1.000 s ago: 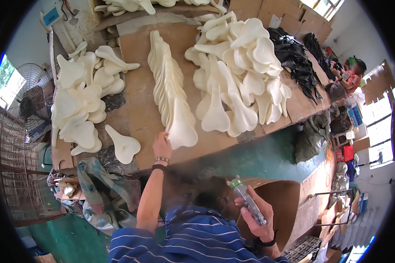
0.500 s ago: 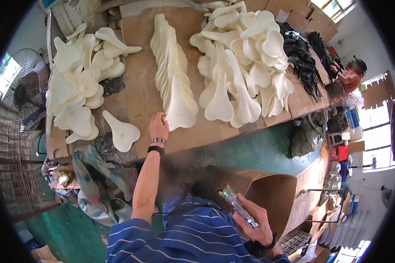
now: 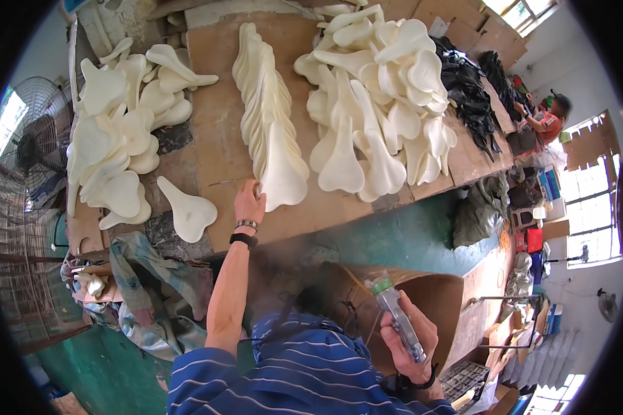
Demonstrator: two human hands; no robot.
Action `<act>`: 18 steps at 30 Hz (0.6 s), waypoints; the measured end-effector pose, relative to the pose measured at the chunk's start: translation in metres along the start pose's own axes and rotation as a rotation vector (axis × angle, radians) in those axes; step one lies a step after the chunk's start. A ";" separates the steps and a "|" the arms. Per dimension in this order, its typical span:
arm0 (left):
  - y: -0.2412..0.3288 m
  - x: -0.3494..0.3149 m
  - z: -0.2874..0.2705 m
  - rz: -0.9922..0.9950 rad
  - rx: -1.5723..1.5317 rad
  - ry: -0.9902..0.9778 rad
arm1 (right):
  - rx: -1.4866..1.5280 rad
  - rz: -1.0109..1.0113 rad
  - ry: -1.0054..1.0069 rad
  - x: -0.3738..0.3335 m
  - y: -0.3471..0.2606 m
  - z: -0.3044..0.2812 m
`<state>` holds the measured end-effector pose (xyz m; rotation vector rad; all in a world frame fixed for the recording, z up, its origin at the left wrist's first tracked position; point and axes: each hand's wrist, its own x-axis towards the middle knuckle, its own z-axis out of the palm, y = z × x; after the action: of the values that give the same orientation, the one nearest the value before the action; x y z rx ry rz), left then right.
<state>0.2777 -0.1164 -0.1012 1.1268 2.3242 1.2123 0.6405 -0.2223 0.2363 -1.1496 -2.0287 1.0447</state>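
A long overlapping row of cream foam bicycle saddle pads [image 3: 262,104] runs away from me down the middle of the cardboard-covered table. My left hand [image 3: 248,201] is at the left edge of its nearest pad [image 3: 284,183], fingers curled and seeming to pinch the edge; the fingertips are partly hidden. In front of my body, off the table, my right hand [image 3: 410,335] is wrapped around a slim grey-and-clear cylindrical tool with a green end [image 3: 400,319], tilted with that end up and to the left. A single saddle pad [image 3: 188,211] lies flat left of my left hand.
Heaps of pads lie left [image 3: 118,124] and right [image 3: 387,90] of the row, with black covers [image 3: 467,90] farther right. An open cardboard box [image 3: 429,297] stands near my right hand. A draped cloth [image 3: 152,290] hangs at left, by a fan [image 3: 38,131]. A co-worker [image 3: 543,124] works far right.
My right hand has raised the tool slightly and shifted it right, away from my body. My left hand stays at the nearest pad's edge. The view has shifted slightly.
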 end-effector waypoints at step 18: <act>-0.069 -0.047 -0.119 -0.192 0.077 0.193 | -0.104 0.060 -0.172 -0.001 0.012 -0.002</act>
<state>0.2072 -0.2426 -0.0882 0.8174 2.5737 1.2172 0.6480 -0.2181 0.2270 -1.2165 -2.2168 1.1127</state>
